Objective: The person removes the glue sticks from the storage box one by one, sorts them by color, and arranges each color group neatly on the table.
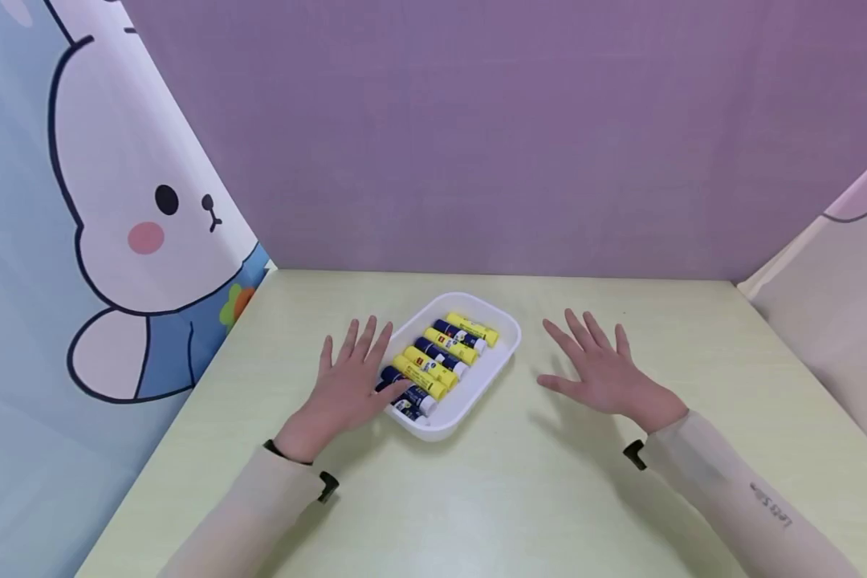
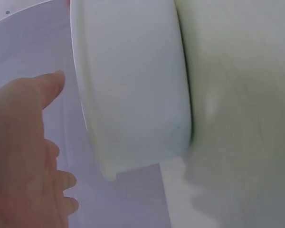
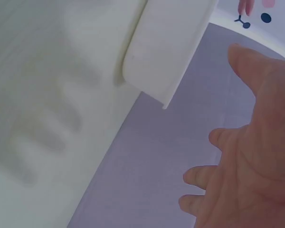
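A white plastic tray (image 1: pixel 470 405) stands on the table, turned at a slant, with several yellow and dark blue glue sticks (image 1: pixel 421 376) lying side by side in it. My left hand (image 1: pixel 343 395) hovers at the tray's left edge with fingers spread, its thumb overlapping the nearest glue sticks in the head view. In the left wrist view the tray's side wall (image 2: pixel 133 85) shows beside the thumb, with a gap between. My right hand (image 1: pixel 607 377) is held above the table to the right of the tray, fingers spread and holding nothing. The right wrist view shows the tray's wall (image 3: pixel 166 47) apart from that hand.
The pale table (image 1: pixel 520 514) ends at a purple backdrop (image 1: pixel 506 144) behind the tray. A blue curtain with a cartoon rabbit (image 1: pixel 137 265) hangs on the left, and a light curtain (image 1: pixel 838 297) on the right. Both forearms reach in from the front.
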